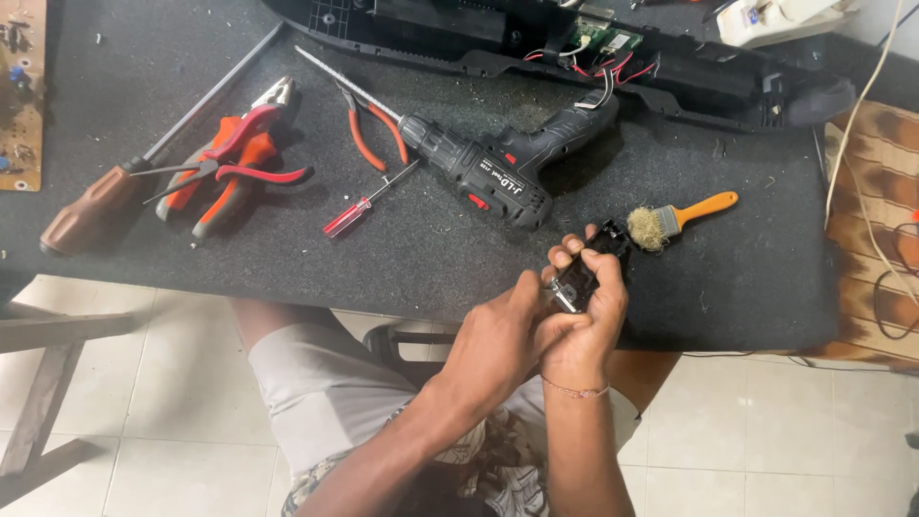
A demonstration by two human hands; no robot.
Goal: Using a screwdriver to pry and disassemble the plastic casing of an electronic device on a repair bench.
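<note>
My two hands meet at the near edge of a dark felt-covered bench (pixel 747 278). My right hand (pixel 589 325) wraps around a small black electronic part (pixel 592 266) with a shiny metal piece on it. My left hand (pixel 498 335) presses its fingers and thumb against the same part from the left. Just beyond the part lies a small brush (pixel 682 218) with an orange handle and worn bristles. A black cordless drill (pixel 498 165) with a long bit lies on its side a little further back.
On the left of the bench lie a brown-handled screwdriver (pixel 91 206), red and orange pliers (pixel 235 163), thin orange-handled pliers (pixel 373 124) and a small red screwdriver (pixel 349 216). A long black plastic casing (pixel 670 72) with wires spans the back. A circuit board (pixel 19 96) sits far left.
</note>
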